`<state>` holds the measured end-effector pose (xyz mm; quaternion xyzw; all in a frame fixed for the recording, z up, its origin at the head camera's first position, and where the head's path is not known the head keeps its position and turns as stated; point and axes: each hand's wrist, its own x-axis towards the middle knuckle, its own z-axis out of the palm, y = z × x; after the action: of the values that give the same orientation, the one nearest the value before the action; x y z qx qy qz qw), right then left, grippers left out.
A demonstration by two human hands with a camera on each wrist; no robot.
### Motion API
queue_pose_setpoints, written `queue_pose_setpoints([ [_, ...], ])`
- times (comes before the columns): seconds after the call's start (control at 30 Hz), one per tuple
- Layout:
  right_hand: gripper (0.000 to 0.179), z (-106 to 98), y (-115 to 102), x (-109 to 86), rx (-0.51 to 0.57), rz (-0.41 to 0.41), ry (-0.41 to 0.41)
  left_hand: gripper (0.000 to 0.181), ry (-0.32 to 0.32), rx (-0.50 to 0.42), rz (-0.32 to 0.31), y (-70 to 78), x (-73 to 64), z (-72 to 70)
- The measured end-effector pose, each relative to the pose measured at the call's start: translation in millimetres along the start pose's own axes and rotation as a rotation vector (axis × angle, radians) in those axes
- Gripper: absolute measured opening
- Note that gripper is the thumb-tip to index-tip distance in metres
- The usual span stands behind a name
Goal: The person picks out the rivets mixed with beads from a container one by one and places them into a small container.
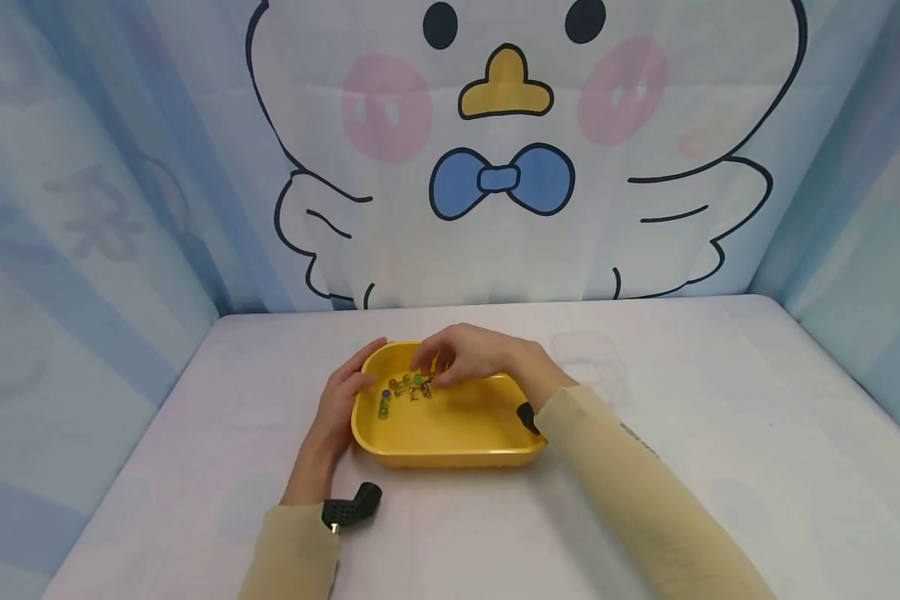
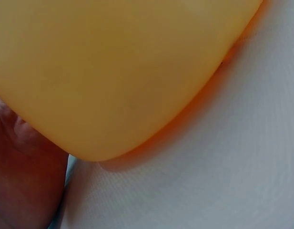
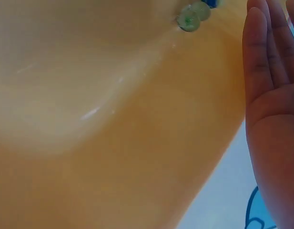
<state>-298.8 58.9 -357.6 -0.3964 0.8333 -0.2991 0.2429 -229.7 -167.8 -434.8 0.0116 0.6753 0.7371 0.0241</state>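
A yellow tray (image 1: pixel 450 429) with rounded corners sits on the table. My left hand (image 1: pixel 337 404) grips its left side, thumb over the rim and fingers along the outside. In the left wrist view the tray's underside (image 2: pixel 118 86) fills most of the picture. Several small glass marbles, green and amber, with a blue one among them, lie toward the tray's left; one green marble (image 1: pixel 383 412) is nearest the front. Tiny shiny pieces (image 1: pixel 414 393) lie beside them. My right hand (image 1: pixel 468 354) hovers over the marbles, fingers bent downward, thumb apart from the index fingertip; some fingertips are hidden.
A pale cloth covers the table (image 1: pixel 682 417). Behind it hangs a curtain (image 1: pixel 495 258) with a cartoon bird, and blue-striped cloth walls (image 1: pixel 82 275) stand at both sides. Black wrist cameras sit on both wrists, the left camera (image 1: pixel 354 505) close above the tabletop.
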Motion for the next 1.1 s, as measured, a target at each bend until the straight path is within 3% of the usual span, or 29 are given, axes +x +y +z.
queue_pose_setpoints([
  [0.4,0.027,7,5,6.4,-0.081,0.014,-0.049,0.062,0.001,0.015,0.003,1.0,-0.7,-0.6],
  [0.63,0.024,12,3,9.2,-0.093,-0.022,-0.088,0.062,0.001,0.016,0.000,0.4,-1.0,-0.9],
  [1.1,0.020,19,2,12.1,-0.139,0.049,-0.104,0.061,-0.001,0.014,0.001,0.1,-1.2,0.4],
])
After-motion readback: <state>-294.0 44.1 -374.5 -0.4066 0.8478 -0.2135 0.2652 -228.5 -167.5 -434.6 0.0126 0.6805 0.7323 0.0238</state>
